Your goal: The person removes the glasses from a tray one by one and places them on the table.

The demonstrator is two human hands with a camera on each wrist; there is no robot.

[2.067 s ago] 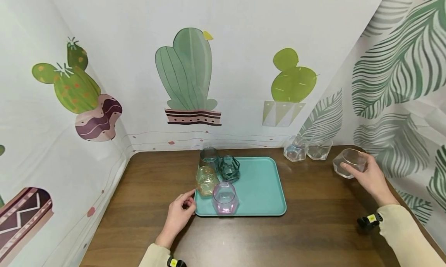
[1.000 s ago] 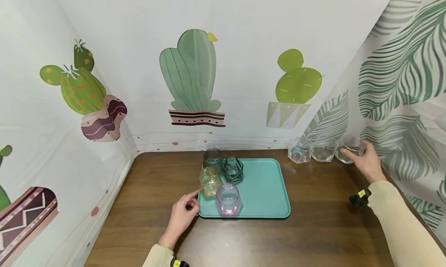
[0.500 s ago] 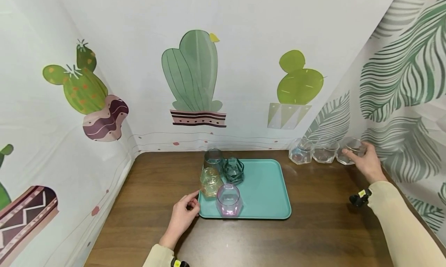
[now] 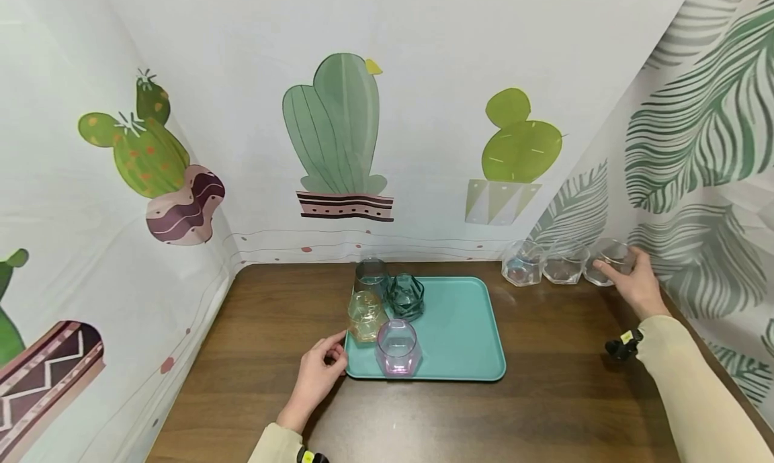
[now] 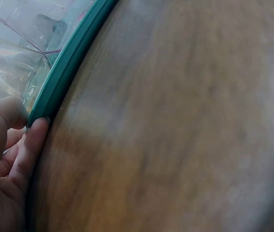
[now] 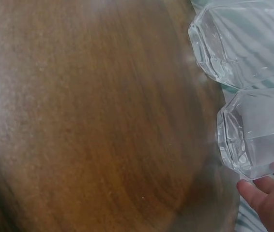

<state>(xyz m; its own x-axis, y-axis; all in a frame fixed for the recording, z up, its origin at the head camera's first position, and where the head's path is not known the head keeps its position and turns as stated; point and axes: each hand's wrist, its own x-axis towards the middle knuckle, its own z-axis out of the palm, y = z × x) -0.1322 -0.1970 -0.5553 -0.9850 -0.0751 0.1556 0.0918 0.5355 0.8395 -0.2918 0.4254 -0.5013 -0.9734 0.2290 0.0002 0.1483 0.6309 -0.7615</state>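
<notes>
At the back right of the table, my right hand point(image 4: 641, 285) grips a clear glass point(image 4: 607, 265) from its right side, with the thumb in front. In the right wrist view this glass point(image 6: 258, 135) is upright, its faceted base by the table's back edge. A second clear glass point(image 4: 565, 265) is right beside it, and a third clear glass point(image 4: 523, 265) is further left. My left hand point(image 4: 317, 372) pinches the rim of a turquoise tray point(image 4: 453, 342) near its front left corner. In the left wrist view thumb and fingertip meet at the tray's edge point(image 5: 64, 72).
On the tray's left half are a yellow glass point(image 4: 365, 318), a pink glass point(image 4: 398, 349) and a dark green faceted glass point(image 4: 405, 296). A grey-blue glass point(image 4: 371, 275) is at its back left corner. A printed cloth point(image 4: 423, 113) hangs behind the wooden table point(image 4: 484, 416).
My right hand has carried its glass back and left, into line beside the other two clear glasses. In the last half second it is still. The left hand keeps its place at the tray.
</notes>
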